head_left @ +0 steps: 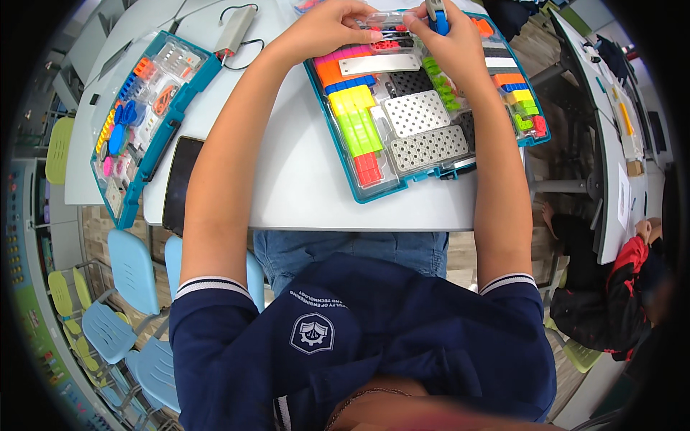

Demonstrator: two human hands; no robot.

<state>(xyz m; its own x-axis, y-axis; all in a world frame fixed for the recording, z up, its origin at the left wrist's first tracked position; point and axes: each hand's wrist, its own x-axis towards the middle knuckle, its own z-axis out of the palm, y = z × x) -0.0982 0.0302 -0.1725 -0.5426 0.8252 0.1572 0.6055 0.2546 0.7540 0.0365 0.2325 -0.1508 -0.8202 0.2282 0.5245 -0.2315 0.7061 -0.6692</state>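
Observation:
My left hand (332, 30) is closed on the edge of a small clear plastic box (392, 44) with red and black pieces in it, at the far side of a teal parts case (381, 192). My right hand (456, 44) is closed around a blue and grey piece (438, 17) whose kind I cannot make out, its fingers close to the clear box. In the case below lie a white flat strip (379, 65), white perforated plates (417, 113), yellow blocks (351, 99), lime green blocks (356, 133) and red blocks (367, 169).
A second teal parts case (180, 93) stands open at the left of the white table (287, 194). Beside it lie a black phone (180, 185) and a grey box with a cable (237, 30). Blue chairs (133, 269) stand left; another person (611, 287) sits at right.

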